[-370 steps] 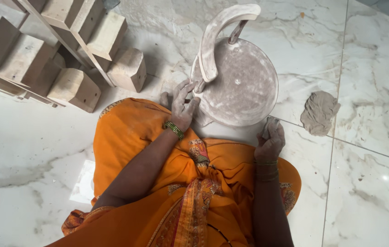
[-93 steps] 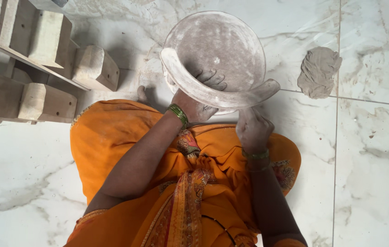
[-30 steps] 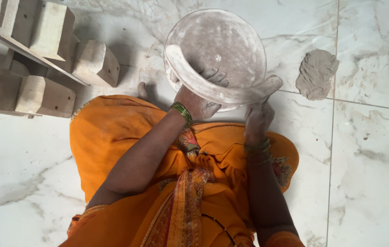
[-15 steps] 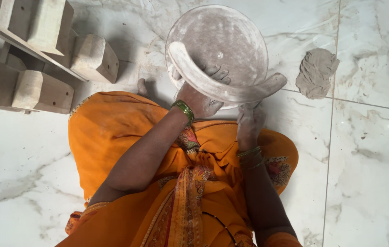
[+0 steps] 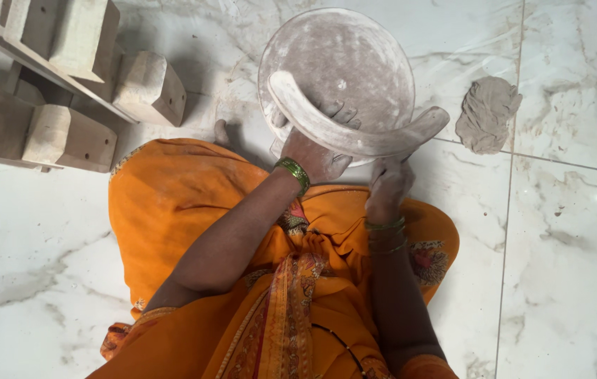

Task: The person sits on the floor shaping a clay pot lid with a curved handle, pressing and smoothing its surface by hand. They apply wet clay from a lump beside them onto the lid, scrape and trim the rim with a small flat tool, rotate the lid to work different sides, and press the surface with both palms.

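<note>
A round, dusty grey disc (image 5: 344, 63) lies on the marble floor in front of my knees. A curved, crescent-shaped strip of grey clay (image 5: 354, 133) runs over its near edge. My left hand (image 5: 312, 144) grips that strip from below, fingers curled up onto the disc. My right hand (image 5: 386, 184), coated in clay dust, holds the strip's right part from underneath. Both wrists carry green bangles. My lap is covered by orange cloth.
A lump of grey clay (image 5: 486, 116) sits on the floor to the right of the disc. Several pale wooden blocks (image 5: 67, 133) on a wooden frame stand at the upper left. White marble floor tiles (image 5: 579, 210) surround me.
Twelve seconds ago the strip stood up at the disc's left edge and my hands rested on the floor. Now both hands hold it across the near edge. In the last second little moved.
</note>
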Action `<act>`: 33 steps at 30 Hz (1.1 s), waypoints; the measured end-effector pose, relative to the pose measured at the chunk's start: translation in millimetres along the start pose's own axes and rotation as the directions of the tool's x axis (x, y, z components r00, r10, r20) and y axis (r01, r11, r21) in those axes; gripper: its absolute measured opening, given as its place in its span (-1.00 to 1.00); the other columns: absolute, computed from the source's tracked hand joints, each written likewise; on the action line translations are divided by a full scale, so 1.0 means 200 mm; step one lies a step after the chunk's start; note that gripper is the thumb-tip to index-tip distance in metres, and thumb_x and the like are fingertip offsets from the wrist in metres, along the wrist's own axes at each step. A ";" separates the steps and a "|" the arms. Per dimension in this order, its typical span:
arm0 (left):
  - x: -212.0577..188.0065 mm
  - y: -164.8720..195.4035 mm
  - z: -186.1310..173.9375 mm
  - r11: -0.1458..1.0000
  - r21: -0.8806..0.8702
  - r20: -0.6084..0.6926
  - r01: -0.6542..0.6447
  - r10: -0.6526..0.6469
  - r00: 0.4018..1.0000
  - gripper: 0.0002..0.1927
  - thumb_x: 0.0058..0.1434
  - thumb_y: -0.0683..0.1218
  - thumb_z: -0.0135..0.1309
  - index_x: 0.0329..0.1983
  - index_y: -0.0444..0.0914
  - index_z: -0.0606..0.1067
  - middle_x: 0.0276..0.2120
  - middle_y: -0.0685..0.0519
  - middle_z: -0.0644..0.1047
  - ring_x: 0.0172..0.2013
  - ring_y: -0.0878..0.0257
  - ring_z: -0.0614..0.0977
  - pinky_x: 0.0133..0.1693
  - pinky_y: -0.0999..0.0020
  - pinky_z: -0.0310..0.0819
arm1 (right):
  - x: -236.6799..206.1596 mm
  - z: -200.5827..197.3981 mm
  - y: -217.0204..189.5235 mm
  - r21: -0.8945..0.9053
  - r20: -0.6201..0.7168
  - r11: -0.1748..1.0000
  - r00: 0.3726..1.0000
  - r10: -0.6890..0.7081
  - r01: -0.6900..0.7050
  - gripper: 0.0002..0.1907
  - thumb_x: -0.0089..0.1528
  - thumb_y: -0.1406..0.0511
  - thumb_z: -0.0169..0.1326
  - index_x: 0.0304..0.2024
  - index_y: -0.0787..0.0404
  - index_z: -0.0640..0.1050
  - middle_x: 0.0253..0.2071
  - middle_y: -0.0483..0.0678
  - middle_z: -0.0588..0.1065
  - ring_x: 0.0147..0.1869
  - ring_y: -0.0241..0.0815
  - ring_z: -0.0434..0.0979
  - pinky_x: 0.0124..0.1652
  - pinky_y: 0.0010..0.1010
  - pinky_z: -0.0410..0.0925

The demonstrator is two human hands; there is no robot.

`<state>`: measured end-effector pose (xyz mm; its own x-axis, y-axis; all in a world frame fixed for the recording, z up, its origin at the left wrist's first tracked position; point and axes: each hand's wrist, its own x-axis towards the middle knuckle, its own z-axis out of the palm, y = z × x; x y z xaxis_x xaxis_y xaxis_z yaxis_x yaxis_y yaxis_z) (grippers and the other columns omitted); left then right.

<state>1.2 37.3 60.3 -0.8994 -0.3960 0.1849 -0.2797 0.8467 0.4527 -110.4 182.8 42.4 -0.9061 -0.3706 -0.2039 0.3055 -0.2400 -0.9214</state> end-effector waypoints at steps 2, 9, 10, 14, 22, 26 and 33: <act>0.01 0.01 0.00 0.999 0.039 0.014 0.003 -0.004 1.000 -0.45 0.15 0.19 0.00 0.22 0.01 0.52 0.30 0.20 0.43 0.44 0.20 0.25 0.39 -0.05 0.08 | 0.01 0.00 0.03 0.230 -0.171 0.963 0.968 0.183 -0.142 -0.76 0.50 0.53 -0.24 -0.08 0.42 0.50 -0.33 -0.18 0.50 -0.39 -0.46 0.43 -0.32 -0.60 0.33; 0.02 0.04 0.07 0.997 0.072 -0.110 0.007 0.001 0.994 -0.40 0.19 0.21 0.00 0.28 -0.05 0.48 0.38 0.16 0.36 0.42 0.17 0.23 0.37 -0.11 0.06 | 0.15 -0.09 0.12 -0.061 0.043 0.990 0.991 -0.123 0.125 -0.79 0.33 0.42 -0.18 -0.34 0.28 0.47 -0.55 -0.23 0.32 -0.61 -0.45 0.15 -0.60 -0.59 0.05; 0.02 0.04 0.08 0.994 0.106 -0.131 0.002 0.012 0.991 -0.40 0.19 0.20 0.00 0.29 -0.05 0.47 0.39 0.17 0.36 0.43 0.17 0.23 0.38 -0.11 0.04 | 0.16 -0.10 0.13 -0.055 0.033 0.991 0.992 -0.123 0.125 -0.79 0.35 0.42 -0.16 -0.35 0.30 0.48 -0.52 -0.24 0.34 -0.57 -0.47 0.16 -0.56 -0.59 0.06; 0.02 0.04 0.11 0.996 0.083 -0.098 0.017 -0.009 0.995 -0.38 0.18 0.22 0.00 0.30 -0.04 0.45 0.39 0.15 0.33 0.42 0.17 0.20 0.37 -0.10 0.01 | 0.18 -0.13 0.14 -0.290 0.141 0.897 0.942 -0.304 0.333 -0.65 0.41 0.37 -0.16 -0.51 0.26 0.36 -0.62 -0.21 0.26 -0.61 -0.43 0.11 -0.57 -0.55 0.00; 0.02 0.05 0.12 0.995 0.085 -0.075 0.046 -0.039 0.996 -0.36 0.18 0.23 -0.02 0.33 -0.02 0.43 0.41 0.14 0.27 0.42 0.17 0.20 0.36 -0.13 0.01 | 0.27 -0.15 0.07 -0.065 0.022 0.994 0.996 -0.089 0.090 -0.69 0.30 0.38 -0.19 -0.58 0.14 0.32 -0.68 -0.20 0.23 -0.70 -0.35 0.06 -0.66 -0.45 -0.01; 0.01 0.05 0.12 0.998 0.025 -0.067 0.058 -0.057 0.996 -0.38 0.20 0.24 -0.03 0.31 -0.02 0.45 0.43 0.12 0.28 0.41 0.18 0.23 0.35 -0.12 0.05 | 0.20 -0.18 0.21 -0.134 0.057 0.968 0.977 -0.208 0.214 -0.68 0.31 0.38 -0.17 -0.57 0.14 0.30 -0.69 -0.19 0.20 -0.70 -0.35 0.08 -0.66 -0.47 -0.04; -0.01 0.05 0.11 1.000 0.028 -0.143 0.013 -0.008 0.990 -0.37 0.24 0.26 -0.02 0.31 -0.09 0.46 0.40 0.12 0.34 0.44 0.16 0.23 0.37 -0.12 0.07 | 0.25 -0.18 0.20 -0.103 -0.040 0.978 0.981 -0.188 0.183 -0.71 0.34 0.35 -0.17 -0.50 0.13 0.38 -0.61 -0.26 0.23 -0.60 -0.39 0.09 -0.58 -0.47 0.00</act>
<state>-6.4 54.2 43.9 -0.8400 -0.4497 0.3037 -0.3004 0.8514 0.4300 -153.7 187.2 -16.7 -0.9585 -0.2822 -0.0402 0.1026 -0.2102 -0.9723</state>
